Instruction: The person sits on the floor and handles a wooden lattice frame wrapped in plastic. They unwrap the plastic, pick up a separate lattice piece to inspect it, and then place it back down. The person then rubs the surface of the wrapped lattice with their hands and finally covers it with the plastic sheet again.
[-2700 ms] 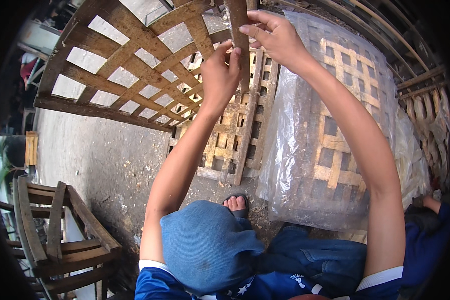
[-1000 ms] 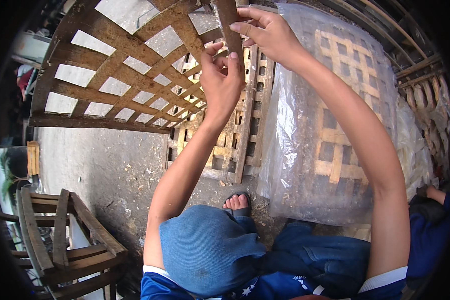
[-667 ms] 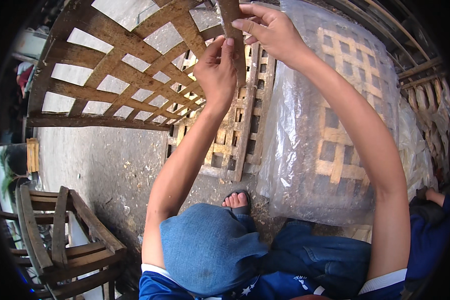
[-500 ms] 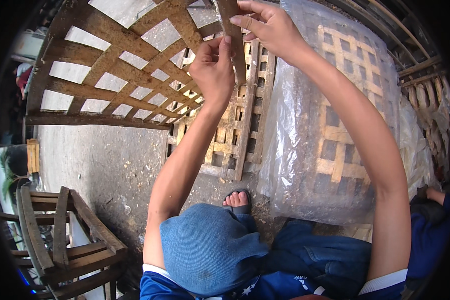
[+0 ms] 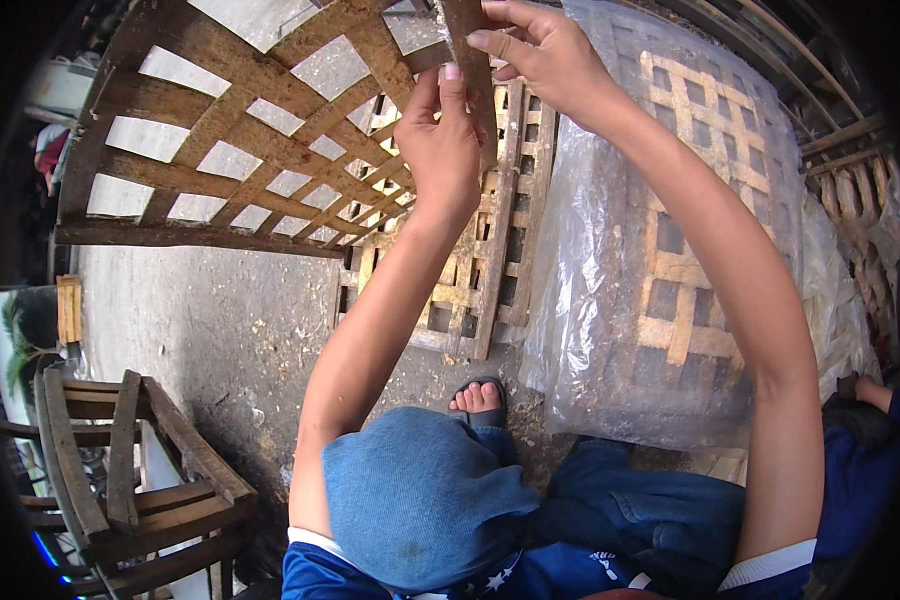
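Note:
A brown wooden lattice panel point(image 5: 240, 135) of woven slats is tilted up in front of me, its edge bar point(image 5: 468, 75) toward my hands. Beside that bar, my left hand point(image 5: 440, 145) is closed in a pinch, thumb tip up against the fingers; whatever sits in the pinch is hidden. My right hand point(image 5: 560, 65) reaches the bar's upper part from the right, thumb and bent fingers gripping its edge. Lower down, another slatted panel point(image 5: 460, 290) lies on the ground, partly behind my left forearm.
Clear plastic sheeting point(image 5: 570, 330) covers a stack of lattice panels at the right. A wooden slatted frame point(image 5: 120, 480) stands at lower left. My sandalled foot point(image 5: 480, 395) rests on the littered concrete floor point(image 5: 190, 310). Another person's limb point(image 5: 875, 392) shows at far right.
Both hands and the raised panel have shifted slightly right in the view. My left hand has edged up along the bar, its pinch still closed.

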A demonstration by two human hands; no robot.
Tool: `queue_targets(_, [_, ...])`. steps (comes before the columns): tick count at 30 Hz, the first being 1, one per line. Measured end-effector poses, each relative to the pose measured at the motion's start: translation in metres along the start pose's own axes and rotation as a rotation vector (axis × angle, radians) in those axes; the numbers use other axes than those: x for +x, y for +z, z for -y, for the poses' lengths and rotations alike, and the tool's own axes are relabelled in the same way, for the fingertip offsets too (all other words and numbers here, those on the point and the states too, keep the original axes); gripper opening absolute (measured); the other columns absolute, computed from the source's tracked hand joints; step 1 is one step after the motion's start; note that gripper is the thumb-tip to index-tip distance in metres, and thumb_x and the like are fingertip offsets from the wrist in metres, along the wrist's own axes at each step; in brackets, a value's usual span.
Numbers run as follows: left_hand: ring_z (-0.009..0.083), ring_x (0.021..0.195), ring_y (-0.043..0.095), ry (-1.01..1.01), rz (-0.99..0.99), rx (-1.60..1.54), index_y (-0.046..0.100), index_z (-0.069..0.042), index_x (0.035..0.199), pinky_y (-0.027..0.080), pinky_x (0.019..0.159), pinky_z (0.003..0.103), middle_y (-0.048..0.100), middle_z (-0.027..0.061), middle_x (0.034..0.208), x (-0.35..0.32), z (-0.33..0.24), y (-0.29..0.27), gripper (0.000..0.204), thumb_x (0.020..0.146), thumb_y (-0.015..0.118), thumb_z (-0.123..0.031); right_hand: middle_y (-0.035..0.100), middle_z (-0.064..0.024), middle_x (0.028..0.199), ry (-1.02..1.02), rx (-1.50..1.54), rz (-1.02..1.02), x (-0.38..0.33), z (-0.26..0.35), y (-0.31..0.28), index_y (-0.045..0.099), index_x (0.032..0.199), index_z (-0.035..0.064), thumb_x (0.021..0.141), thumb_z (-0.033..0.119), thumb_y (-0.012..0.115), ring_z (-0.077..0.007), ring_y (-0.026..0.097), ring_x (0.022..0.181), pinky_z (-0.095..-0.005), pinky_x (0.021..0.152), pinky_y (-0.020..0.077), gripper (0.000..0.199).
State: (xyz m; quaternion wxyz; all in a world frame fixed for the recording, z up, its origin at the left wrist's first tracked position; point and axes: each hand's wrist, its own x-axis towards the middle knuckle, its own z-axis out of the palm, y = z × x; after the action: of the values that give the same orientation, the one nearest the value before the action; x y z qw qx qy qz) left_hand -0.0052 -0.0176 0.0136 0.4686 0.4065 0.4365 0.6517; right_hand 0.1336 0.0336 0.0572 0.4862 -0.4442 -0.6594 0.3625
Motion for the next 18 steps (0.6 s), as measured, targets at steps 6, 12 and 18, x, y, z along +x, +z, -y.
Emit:
queue_targets(6, [0.0068,0.07,0.056,0.015,-0.084,-0.004,0.071,0.002,0.114,0.045,0.061,0.022,0.068,0.0011,0.085,0.009,0.008,-0.001,0.03,0.099,0.073,-0.023,0.072,-0.0038,0.09,-0.061,0.107,0.036,0.003,-0.007,0.004,0.068,0.131,0.0031,0.096,0.02,0.075,-0.0078,0.06,0.074,-0.0249,0.064,0.0517,0.04])
queue_targets(12, [0.0074,0.062,0.051,-0.038,0.012,-0.052,0.067,-0.002,0.105,0.042,0.057,0.024,0.063,0.0007,0.08,-0.001,0.007,-0.011,0.023,0.104,0.066,-0.025,0.072,-0.0031,0.109,-0.047,0.051,0.066,0.002,-0.015,-0.003,0.066,0.132,0.0031,0.098,0.027,0.073,-0.0087,0.065,0.087,-0.0266,0.073,0.057,0.042])
queue_targets(18, [0.0081,0.061,0.052,-0.155,0.096,0.375,0.068,-0.001,0.076,0.039,0.057,0.025,0.059,0.0025,0.064,-0.036,0.039,-0.117,0.056,0.109,0.053,-0.043,0.072,-0.0042,0.116,-0.038,-0.106,0.063,0.005,-0.02,-0.005,0.066,0.134,0.0063,0.098,0.03,0.073,-0.0093,0.067,0.09,-0.0275,0.075,0.0599,0.044])
